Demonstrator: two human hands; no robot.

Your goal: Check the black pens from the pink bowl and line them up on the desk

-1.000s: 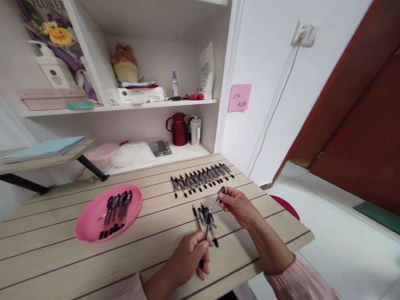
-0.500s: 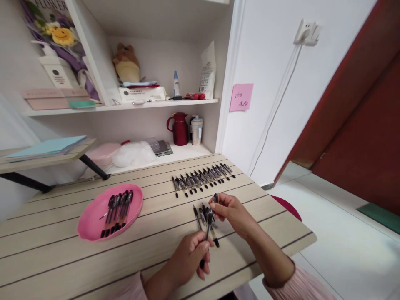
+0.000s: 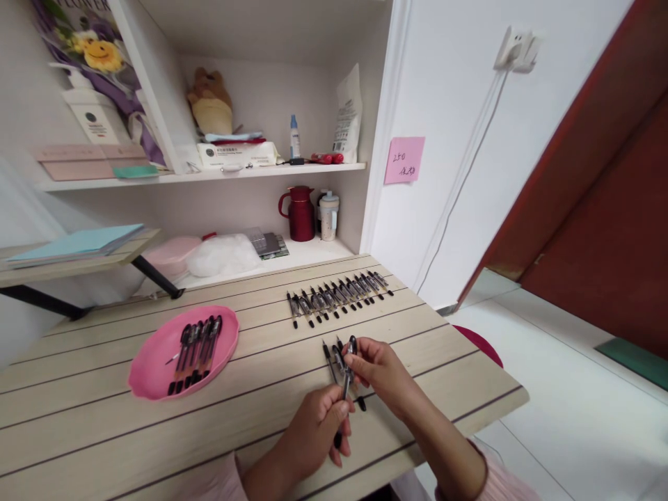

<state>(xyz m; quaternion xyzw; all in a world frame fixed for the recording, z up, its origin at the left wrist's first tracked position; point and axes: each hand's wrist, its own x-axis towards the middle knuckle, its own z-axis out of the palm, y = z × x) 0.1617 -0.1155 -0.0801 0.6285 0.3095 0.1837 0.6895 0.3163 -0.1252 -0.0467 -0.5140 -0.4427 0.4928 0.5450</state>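
My left hand point(image 3: 316, 426) is closed around the lower barrel of a black gel pen point(image 3: 345, 387), which points up and away from me. At its upper end, my right hand point(image 3: 383, 369) pinches a black pen cap point(image 3: 352, 344); the cap is over the pen's tip, and how far on it sits is hidden by the fingers. Just behind the hands lie a few uncapped pens point(image 3: 328, 356), partly covered. Farther back, several uncapped pens point(image 3: 334, 300) lie side by side in a slanting row. On the left, a pink plate point(image 3: 149, 358) holds several capped pens point(image 3: 197, 348).
The striped wooden table point(image 3: 271, 362) ends at a rounded right corner. Behind it, white shelves hold a red jug point(image 3: 301, 216), a tumbler point(image 3: 328, 217) and a plastic bag point(image 3: 223, 259). A small raised stand point(image 3: 120, 249) with papers is at left.
My right hand has moved down and slightly left, bringing the cap from above the pen onto its tip. My left hand holds the pen in nearly the same spot.
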